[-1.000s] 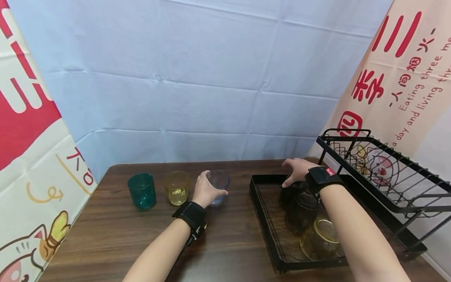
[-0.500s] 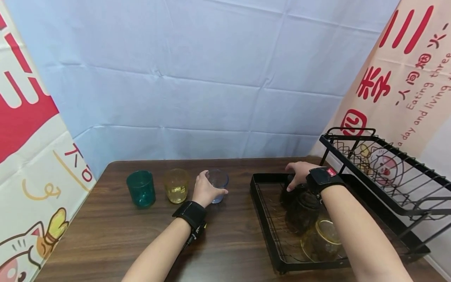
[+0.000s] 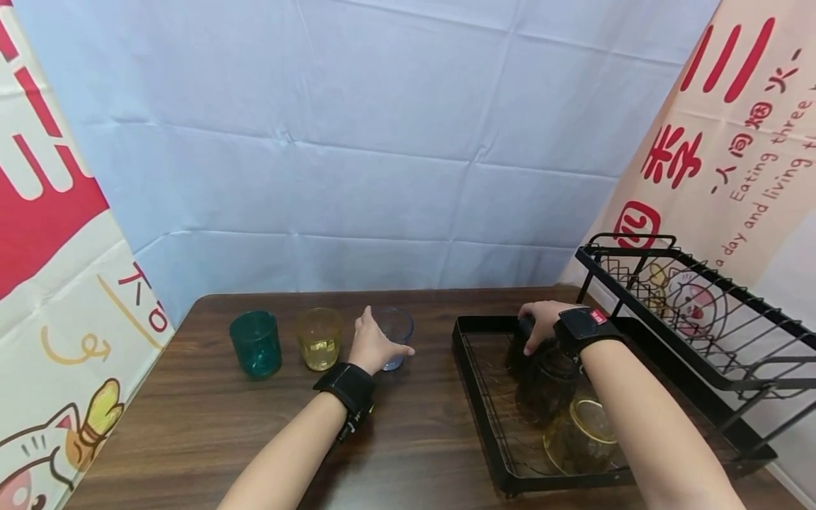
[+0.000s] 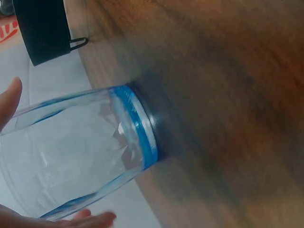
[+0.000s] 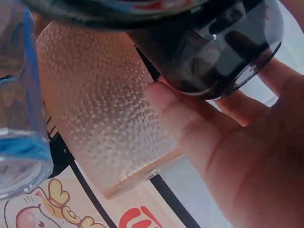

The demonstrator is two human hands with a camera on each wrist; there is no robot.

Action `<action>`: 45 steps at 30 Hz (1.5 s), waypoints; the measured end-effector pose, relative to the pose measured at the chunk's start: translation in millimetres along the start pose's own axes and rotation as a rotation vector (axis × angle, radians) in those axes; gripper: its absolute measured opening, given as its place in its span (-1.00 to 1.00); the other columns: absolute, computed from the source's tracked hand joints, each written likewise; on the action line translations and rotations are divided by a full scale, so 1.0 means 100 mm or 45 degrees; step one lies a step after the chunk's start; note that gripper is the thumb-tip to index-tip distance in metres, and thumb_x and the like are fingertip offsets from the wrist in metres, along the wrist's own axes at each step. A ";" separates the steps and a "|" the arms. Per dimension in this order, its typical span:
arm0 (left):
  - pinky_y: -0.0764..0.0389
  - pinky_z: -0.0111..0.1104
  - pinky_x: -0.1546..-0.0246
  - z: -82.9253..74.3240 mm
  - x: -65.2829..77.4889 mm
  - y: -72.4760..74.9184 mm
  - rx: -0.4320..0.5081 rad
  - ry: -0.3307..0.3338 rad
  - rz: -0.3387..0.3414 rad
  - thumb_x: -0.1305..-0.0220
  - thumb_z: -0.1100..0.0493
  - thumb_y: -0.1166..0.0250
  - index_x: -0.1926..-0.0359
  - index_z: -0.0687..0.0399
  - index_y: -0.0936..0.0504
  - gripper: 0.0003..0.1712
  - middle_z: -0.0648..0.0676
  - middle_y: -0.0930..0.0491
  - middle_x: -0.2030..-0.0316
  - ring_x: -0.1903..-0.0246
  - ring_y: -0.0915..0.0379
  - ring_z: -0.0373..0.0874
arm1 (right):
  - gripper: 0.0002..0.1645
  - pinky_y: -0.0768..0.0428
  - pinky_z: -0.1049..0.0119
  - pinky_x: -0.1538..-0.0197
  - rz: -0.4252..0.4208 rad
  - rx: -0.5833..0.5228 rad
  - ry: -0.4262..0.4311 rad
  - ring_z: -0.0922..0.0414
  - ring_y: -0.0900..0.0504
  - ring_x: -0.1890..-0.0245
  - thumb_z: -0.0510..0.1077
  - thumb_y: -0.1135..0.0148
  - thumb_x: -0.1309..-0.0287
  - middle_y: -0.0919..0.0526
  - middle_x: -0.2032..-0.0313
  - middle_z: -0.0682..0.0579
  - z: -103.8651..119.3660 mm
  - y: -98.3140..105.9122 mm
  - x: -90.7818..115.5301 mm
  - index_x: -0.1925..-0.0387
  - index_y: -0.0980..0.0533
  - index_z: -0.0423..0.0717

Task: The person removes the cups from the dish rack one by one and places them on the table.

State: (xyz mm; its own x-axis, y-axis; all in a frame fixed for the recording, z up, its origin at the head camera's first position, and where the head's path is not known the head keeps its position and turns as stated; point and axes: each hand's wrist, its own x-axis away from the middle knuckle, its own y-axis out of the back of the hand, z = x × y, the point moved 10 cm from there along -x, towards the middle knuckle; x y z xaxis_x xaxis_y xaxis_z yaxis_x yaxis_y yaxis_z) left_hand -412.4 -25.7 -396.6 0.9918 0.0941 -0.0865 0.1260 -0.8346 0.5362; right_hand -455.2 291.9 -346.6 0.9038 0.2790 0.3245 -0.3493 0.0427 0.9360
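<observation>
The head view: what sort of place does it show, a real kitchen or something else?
Probably a staged set, not a real kitchen: a wooden table fenced by a creased blue cloth and printed banners, with a black dish rack beside coloured cups.

Light: even, soft brightness is falling from above, washing the pale backdrop.
Shadows: faint ones are pooling under the forearms on the dark table [image 3: 191, 425].
Glare: small highlights are glinting on the blue-rimmed glass [image 4: 85, 156].
Blur: the left wrist view is smearing the wood grain.
Distortion: the head view's edges are bending outward.

The banner on the right [image 3: 733, 163] reads "Eating three", "a day and living", beside red Chinese characters.
</observation>
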 end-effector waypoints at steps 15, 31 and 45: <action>-0.30 0.07 -0.40 -0.37 0.02 0.30 0.024 -0.126 0.000 -0.12 -0.07 -0.60 -0.63 0.24 0.16 0.38 0.33 0.07 -0.58 -0.52 0.04 0.26 | -0.17 -0.57 0.11 0.24 -0.029 -0.068 0.004 -0.08 -0.53 0.20 -0.04 -0.65 0.11 -0.56 0.15 -0.17 0.04 0.11 0.19 -0.18 -0.48 -0.27; -0.35 0.03 -0.38 -0.59 0.09 0.77 0.294 -0.176 0.221 -0.31 -0.15 -0.43 -0.57 0.18 -0.21 0.00 0.18 -0.30 -0.48 -0.47 -0.18 0.13 | -0.13 -0.57 -0.03 0.03 -0.348 -0.212 0.361 -0.18 -0.59 0.01 0.02 -0.56 -0.10 -0.51 -0.17 -0.35 0.69 0.89 0.50 -0.35 -0.40 -0.22; -0.16 0.06 -0.47 -0.70 0.18 0.33 0.979 -0.031 0.552 -0.51 0.02 -0.17 -0.56 0.37 -0.07 -0.17 0.33 -0.19 -0.50 -0.45 -0.19 0.22 | -0.20 -0.61 0.19 0.03 -0.624 -1.118 0.635 -0.12 -0.51 -0.10 -0.25 -0.41 -0.25 -0.36 -0.21 -0.27 1.71 0.73 0.37 -0.37 -0.17 -0.21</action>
State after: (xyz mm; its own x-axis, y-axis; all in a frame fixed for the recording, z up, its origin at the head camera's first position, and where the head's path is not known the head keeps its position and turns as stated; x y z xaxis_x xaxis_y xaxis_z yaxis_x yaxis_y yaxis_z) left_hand -388.9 -13.6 -321.1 0.9469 -0.3201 -0.0292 -0.3197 -0.9290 -0.1864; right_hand -404.9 140.8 -243.2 0.8602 0.3910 -0.3274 -0.2144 0.8597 0.4636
